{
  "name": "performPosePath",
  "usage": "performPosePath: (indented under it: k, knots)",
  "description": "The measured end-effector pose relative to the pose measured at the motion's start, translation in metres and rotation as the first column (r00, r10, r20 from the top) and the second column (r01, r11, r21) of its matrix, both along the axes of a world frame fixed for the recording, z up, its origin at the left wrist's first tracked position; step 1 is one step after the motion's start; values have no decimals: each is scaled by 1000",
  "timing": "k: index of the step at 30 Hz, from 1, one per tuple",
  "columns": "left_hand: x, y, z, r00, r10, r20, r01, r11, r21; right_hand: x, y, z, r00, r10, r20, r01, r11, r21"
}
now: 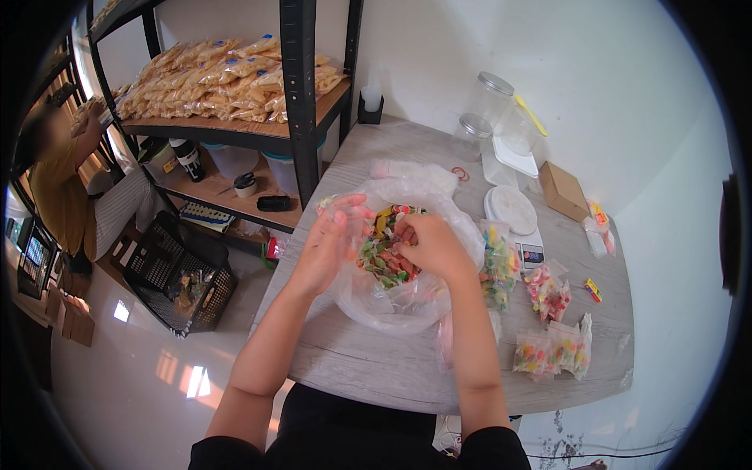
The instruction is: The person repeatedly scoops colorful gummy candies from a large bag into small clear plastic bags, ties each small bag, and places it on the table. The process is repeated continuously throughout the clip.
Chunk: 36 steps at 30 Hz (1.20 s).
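A large clear plastic bag (pixel 364 309) lies wide open on the table, its rim rolled outward. Inside is a heap of small candies (pixel 381 262) in green, red, orange and yellow. My right hand (pixel 431 244) reaches into the heap, fingers curled down among the candies; the exact pieces in its fingertips are hidden. Over the bag's left side is my left hand (pixel 327 244), fingers bent around what looks like a small clear plastic bag (pixel 326 203), partly hidden by the fingers.
To the right lie filled candy packets (pixel 499 262), more packets (pixel 548 350), a digital scale (pixel 531 252) with a round white lid (pixel 511 208), and a cardboard box (pixel 564 190). Jars (pixel 474 133) stand behind. Left are a loaded shelf (pixel 235 78), a black crate (pixel 188 270) and another person (pixel 66 184).
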<state>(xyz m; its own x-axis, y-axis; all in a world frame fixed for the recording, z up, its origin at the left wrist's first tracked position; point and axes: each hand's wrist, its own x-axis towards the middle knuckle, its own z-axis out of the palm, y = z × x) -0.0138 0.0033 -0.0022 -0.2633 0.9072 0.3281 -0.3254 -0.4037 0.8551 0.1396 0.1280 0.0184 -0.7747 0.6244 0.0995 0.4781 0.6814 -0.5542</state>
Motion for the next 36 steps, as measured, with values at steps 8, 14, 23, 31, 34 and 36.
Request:
performPosePath:
  k: [8,14,23,31,34,36]
  knots:
    - [-2,-3,3,976,-163,-145,146,982,-122,15,-14,46,888,132,-441,-96,990,103]
    - [4,-6,2,927,-344,-151,322,935,-151,20,-31,59,856,227,-465,-236,971,41]
    - [-2,-4,-1,925,-354,-138,344,935,-88,1,-39,47,773,181,-609,-262,964,-46]
    - [-19,-5,7,954,-131,270,104,988,114,-18,-17,-4,954,239,181,-246,969,19]
    - [-17,-3,7,933,-164,319,138,985,102,-25,-26,-26,969,241,-49,-237,968,81]
    - [-16,-4,7,923,-217,318,216,976,39,-28,-25,-30,971,237,-36,-233,968,92]
